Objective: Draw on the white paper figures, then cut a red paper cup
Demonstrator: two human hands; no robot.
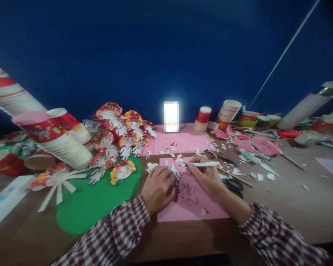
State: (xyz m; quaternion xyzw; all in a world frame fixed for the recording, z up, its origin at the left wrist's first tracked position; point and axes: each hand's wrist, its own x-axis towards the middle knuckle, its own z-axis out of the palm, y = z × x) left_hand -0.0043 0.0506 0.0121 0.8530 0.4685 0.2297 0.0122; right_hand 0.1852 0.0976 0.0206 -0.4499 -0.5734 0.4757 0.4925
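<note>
- Near the middle of the tabletop's (pixel 294 210) front edge, a pink rectangular paper sheet (pixel 208 201) lies flat, bearing dark handwritten strokes.
- On this sheet, the small white paper doll cutout with dark outlines (pixel 174 170) lies beside the fingers of the left hand (pixel 161 186); I cannot tell whether that hand's grip pinches it or only steadies it.
- The right hand's (pixel 207 175) grip is clamped on a slim white marker pen (pixel 211 164), its tip pointing left close to the cutout; contact is unclear.
- Toward the tabletop's left edge lies a green rounded sheet (pixel 97 210), with yellow-and-red-haired paper dolls (pixel 123 172) on and behind it.
- Right of the pink sheet rest black-handled scissors (pixel 233 187).
</note>
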